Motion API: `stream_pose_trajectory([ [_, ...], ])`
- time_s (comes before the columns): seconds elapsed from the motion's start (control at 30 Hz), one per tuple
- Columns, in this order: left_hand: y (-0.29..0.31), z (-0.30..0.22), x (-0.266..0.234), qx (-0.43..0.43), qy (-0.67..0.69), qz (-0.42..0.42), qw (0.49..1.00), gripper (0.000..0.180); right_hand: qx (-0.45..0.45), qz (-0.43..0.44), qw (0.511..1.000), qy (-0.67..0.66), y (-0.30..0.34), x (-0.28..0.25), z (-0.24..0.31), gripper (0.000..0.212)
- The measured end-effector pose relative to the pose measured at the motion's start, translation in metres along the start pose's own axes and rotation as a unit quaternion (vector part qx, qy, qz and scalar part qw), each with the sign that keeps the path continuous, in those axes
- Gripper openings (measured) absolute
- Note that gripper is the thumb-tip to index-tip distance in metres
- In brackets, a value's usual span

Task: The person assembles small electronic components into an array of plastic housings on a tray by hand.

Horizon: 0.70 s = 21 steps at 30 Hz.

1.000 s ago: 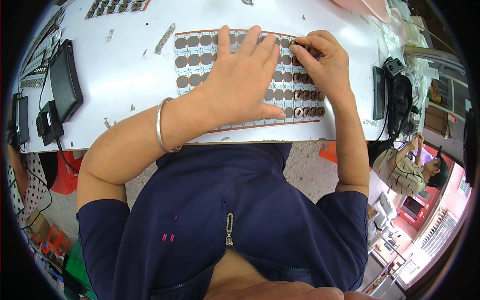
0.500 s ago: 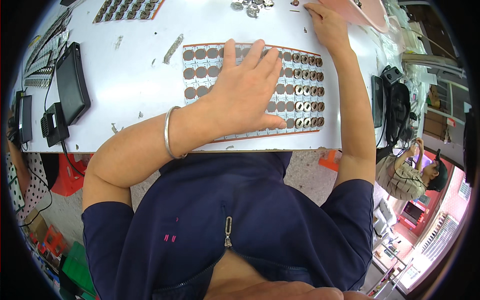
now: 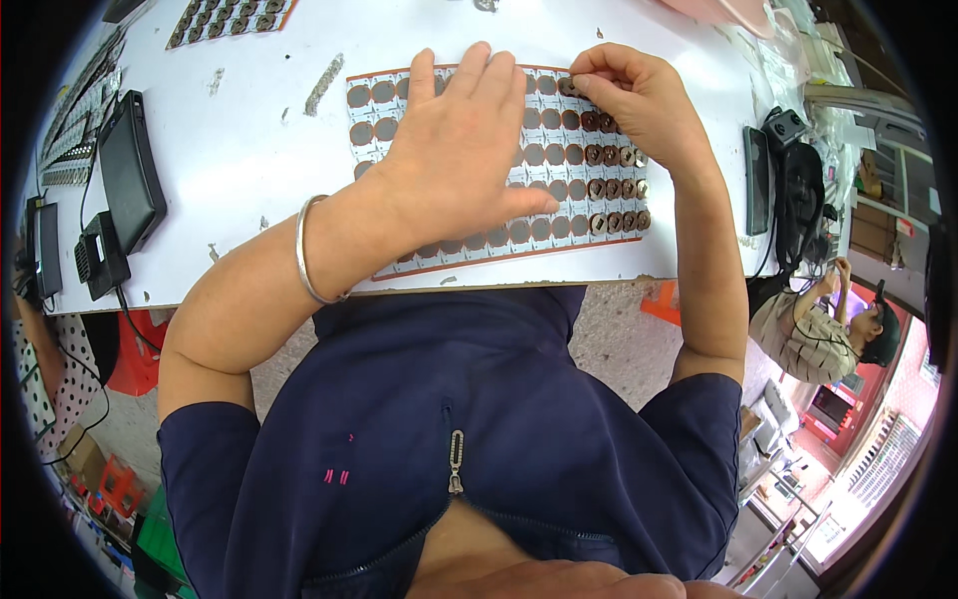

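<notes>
A flat sheet [image 3: 544, 236] printed with rows of dark grey round spots lies near the table's front edge. Small round metal pieces [image 3: 611, 190] cover the spots in its right-hand columns. My left hand [image 3: 461, 150] rests open across the sheet's middle, fingers stretched toward the far edge, hiding many spots. At the sheet's far edge, just left of the metal-covered columns, my right hand [image 3: 647, 105] is closed in a pinch. A small round metal piece [image 3: 569, 87] shows at its fingertips, partly covered by them.
A second sheet with round pieces [image 3: 225, 22] lies far left. Black devices with cables [image 3: 135, 160] stand on the left; a black device [image 3: 756, 180] and a cable bundle are at right. A pink basin [image 3: 723, 12] stands far right. Another person [image 3: 813, 329] is beyond the table's right side.
My right hand has come from beside the pink basin back to the sheet's far edge. The sheet, under my open left hand, appears slightly farther up and left in view.
</notes>
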<state>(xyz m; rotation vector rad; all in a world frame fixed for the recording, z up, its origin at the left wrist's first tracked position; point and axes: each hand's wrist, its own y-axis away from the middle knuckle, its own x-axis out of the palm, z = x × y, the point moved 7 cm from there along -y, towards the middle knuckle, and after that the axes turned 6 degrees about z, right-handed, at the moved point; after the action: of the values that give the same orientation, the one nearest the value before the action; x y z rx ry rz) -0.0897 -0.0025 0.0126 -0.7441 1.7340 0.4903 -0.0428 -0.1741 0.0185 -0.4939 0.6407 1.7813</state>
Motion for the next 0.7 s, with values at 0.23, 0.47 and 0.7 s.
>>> stream_pose_trajectory([
  [0.23, 0.001, 0.0, 0.001, -0.005, -0.003, 0.003, 1.0, 0.104, -0.001, -0.03, 0.993, 0.112, 0.008, 0.006, 0.019, 0.017],
  [0.47, 0.002, 0.0, 0.002, -0.004, -0.014, 0.009, 1.0, 0.105, 0.015, -0.041, 0.994, 0.097, 0.005, 0.007, 0.013, 0.018],
  [0.7, 0.001, 0.0, 0.003, -0.006, -0.014, -0.01, 1.0, 0.105, -0.036, -0.128, 0.976, 0.174, 0.015, 0.01, 0.014, 0.018],
])
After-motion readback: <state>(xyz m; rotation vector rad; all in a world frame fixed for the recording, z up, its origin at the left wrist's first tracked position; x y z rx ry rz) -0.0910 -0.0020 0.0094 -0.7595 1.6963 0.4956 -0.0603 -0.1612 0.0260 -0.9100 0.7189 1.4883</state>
